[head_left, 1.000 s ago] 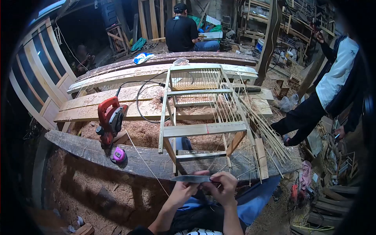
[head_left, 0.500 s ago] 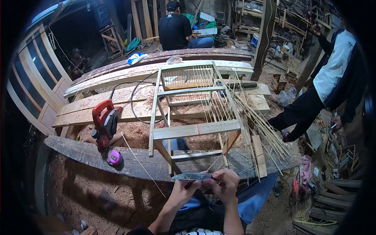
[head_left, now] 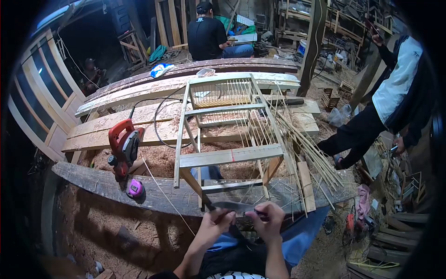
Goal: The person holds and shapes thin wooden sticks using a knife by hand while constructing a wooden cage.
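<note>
A knife with a broad grey blade lies across the space between my hands, its blade pointing left. My right hand is closed around its handle end. Just under the blade, my left hand is closed with fingertips pinched together; what they hold is too small or hidden to tell. Beyond the hands stands a wooden frame with thin sticks set in rows between its rails, some at the right loose and slanted. A bundle of thin bamboo sticks leans along its right side.
On the worn plank are a red power planer and a pink tape measure. Shavings cover the boards and floor. One person sits at the back; another stands at the right. A post rises behind the boards.
The knife blade has turned from lying broad and flat to a narrower, darker angle. My left hand has shifted slightly and its fingers have closed nearer together.
</note>
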Demonstrator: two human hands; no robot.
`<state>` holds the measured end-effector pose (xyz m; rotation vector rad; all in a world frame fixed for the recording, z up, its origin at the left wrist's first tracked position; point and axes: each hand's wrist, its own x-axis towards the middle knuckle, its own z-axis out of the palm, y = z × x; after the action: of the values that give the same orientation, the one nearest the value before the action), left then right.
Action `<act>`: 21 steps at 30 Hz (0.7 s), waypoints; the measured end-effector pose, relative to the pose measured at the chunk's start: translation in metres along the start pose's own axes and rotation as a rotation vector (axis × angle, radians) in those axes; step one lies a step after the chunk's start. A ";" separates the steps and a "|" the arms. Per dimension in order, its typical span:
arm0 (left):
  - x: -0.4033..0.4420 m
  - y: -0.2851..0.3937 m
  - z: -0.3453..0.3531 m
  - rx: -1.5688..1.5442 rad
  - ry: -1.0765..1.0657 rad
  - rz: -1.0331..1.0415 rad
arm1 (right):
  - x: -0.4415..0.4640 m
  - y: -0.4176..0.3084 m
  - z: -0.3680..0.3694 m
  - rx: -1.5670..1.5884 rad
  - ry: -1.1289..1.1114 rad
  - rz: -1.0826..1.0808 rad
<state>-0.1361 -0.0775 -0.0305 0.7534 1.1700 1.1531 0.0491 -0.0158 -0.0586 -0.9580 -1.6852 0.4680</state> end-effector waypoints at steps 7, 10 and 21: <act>0.003 -0.001 0.011 -0.060 -0.053 0.108 | 0.004 -0.014 0.007 0.054 -0.099 0.021; 0.003 -0.003 0.011 -0.083 -0.044 0.101 | 0.004 -0.015 0.010 0.060 -0.099 0.007; -0.001 0.006 0.011 -0.063 0.002 0.061 | 0.012 -0.007 0.003 0.014 -0.116 -0.121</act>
<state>-0.1270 -0.0758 -0.0220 0.7443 1.1138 1.2360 0.0423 -0.0101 -0.0469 -0.8269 -1.8300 0.4615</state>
